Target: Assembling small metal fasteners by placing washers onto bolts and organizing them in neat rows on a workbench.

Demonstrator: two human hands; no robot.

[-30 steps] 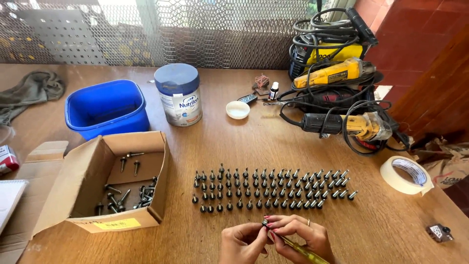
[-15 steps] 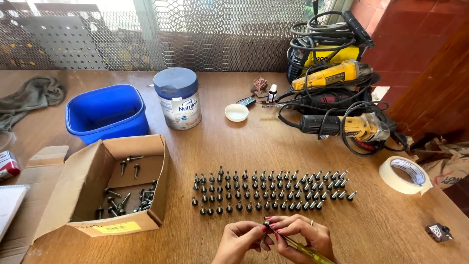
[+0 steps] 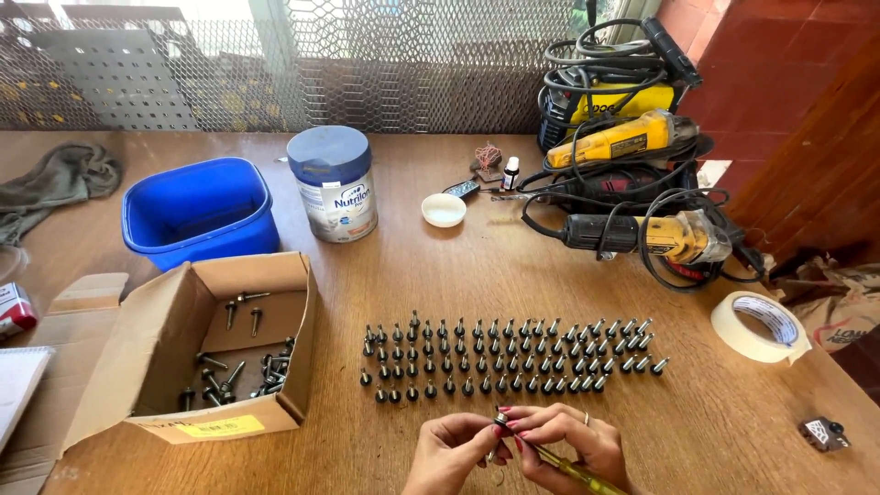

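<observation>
At the bottom middle of the head view, my left hand (image 3: 451,447) and my right hand (image 3: 570,440) meet at the table's near edge. Between their fingertips is one small dark screw (image 3: 501,422). My right hand also grips a yellow-green screwdriver (image 3: 573,469) that runs down to the right. Just beyond my hands, several rows of dark screws (image 3: 504,357) stand head-down on the wooden table (image 3: 513,266). An open cardboard box (image 3: 183,353) at the left holds several loose screws (image 3: 240,374).
A blue plastic tub (image 3: 197,214) and a round tin with a blue lid (image 3: 335,183) stand behind the box. Yellow power tools with tangled black cables (image 3: 632,183) crowd the back right. A roll of masking tape (image 3: 759,325) lies at the right edge, a small white lid (image 3: 444,210) near the middle.
My hands have stayed at the near edge with the screw between them. The view has shifted slightly downward.
</observation>
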